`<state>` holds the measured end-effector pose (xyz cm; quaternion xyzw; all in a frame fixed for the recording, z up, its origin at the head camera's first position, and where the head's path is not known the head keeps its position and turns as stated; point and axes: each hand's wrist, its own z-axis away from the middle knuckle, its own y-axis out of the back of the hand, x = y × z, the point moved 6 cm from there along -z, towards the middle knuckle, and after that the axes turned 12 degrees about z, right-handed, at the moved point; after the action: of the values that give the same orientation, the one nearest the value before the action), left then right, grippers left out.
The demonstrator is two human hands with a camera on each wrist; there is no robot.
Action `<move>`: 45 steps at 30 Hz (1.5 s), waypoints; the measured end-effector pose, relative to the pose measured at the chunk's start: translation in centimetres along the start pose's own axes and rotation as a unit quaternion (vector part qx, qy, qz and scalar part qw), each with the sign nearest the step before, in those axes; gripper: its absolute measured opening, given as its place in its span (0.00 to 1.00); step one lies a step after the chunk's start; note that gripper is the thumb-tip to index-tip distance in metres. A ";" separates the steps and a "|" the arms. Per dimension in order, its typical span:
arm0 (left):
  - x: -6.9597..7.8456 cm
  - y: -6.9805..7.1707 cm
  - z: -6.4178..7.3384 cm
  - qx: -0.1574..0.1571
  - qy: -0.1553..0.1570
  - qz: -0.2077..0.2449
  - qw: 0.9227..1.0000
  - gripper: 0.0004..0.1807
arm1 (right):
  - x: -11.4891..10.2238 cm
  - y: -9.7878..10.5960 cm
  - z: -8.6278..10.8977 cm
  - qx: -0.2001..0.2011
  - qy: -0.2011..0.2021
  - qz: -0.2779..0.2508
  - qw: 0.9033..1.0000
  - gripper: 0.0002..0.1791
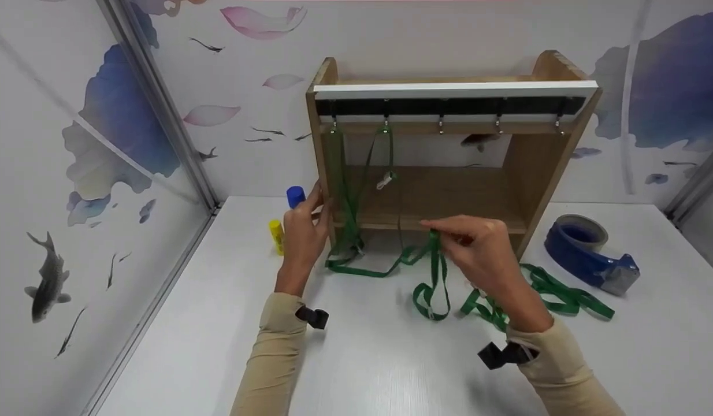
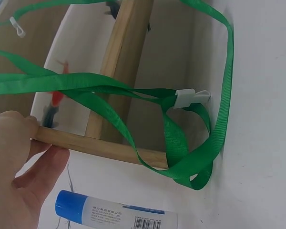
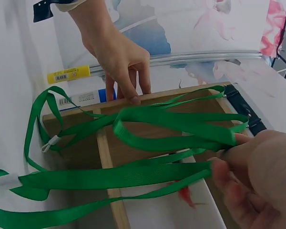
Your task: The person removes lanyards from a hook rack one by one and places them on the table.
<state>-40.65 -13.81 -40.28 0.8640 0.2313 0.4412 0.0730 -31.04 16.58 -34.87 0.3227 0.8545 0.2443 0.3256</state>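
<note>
A wooden rack (image 1: 515,179) with a row of small hooks stands on the table. My left hand (image 1: 304,231) grips the edge of its left side panel (image 2: 105,149), thumb and fingers on opposite faces. Green lanyards (image 1: 348,196) hang from the two leftmost hooks, one showing a white clip (image 1: 385,181). In front of the rack, my right hand (image 1: 483,245) pinches another green lanyard (image 1: 436,260), whose loop dangles toward the table. In the right wrist view, green straps (image 3: 119,175) run from the right fingers; the fingertips are partly hidden.
Left of the rack stand a blue-capped glue stick (image 1: 296,197) and a yellow tube (image 1: 276,237). Loose green lanyards (image 1: 570,294) lie right of my right hand, near a blue tape dispenser (image 1: 587,260). Printed wall panels (image 1: 264,144) rise behind and at the left.
</note>
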 end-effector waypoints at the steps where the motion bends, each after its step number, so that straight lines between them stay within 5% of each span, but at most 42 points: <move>1: 0.0 0.1 0.0 0.001 0.001 0.001 1.000 0.29 | 0.2 -0.2 0.1 -0.021 -0.008 -0.006 1.000 0.20; 9: -0.1 0.2 0.1 0.003 0.000 0.002 1.000 0.29 | 1.9 -1.5 1.0 -0.126 -0.089 -0.035 0.987 0.20; 21: 0.2 0.2 0.1 -0.002 -0.003 -0.004 1.000 0.29 | 2.0 -2.0 0.9 -0.103 -0.074 -0.038 0.991 0.19; 27: 0.3 0.2 0.0 -0.005 0.002 -0.008 1.000 0.29 | 1.8 -2.0 1.2 -0.123 -0.073 0.009 0.990 0.21; 33: 0.2 0.0 0.0 -0.008 0.004 -0.004 1.000 0.29 | 2.5 -3.2 1.7 -0.155 -0.079 -0.023 0.984 0.15; 37: 0.1 0.0 0.0 -0.007 0.003 -0.006 1.000 0.29 | 3.7 -5.0 2.3 -0.182 -0.113 -0.056 0.975 0.14; 42: 0.1 0.0 0.0 -0.005 0.002 -0.010 1.000 0.29 | 5.9 -7.8 3.8 -0.219 -0.194 -0.084 0.953 0.13; 45: 0.2 0.0 -0.1 -0.005 -0.001 -0.012 1.000 0.29 | 6.9 -8.8 4.5 -0.222 -0.206 -0.074 0.950 0.12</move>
<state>-40.61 -13.76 -40.12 0.8611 0.2392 0.4410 0.0828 -35.25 16.50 -46.13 0.2213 0.7146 0.3312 0.5750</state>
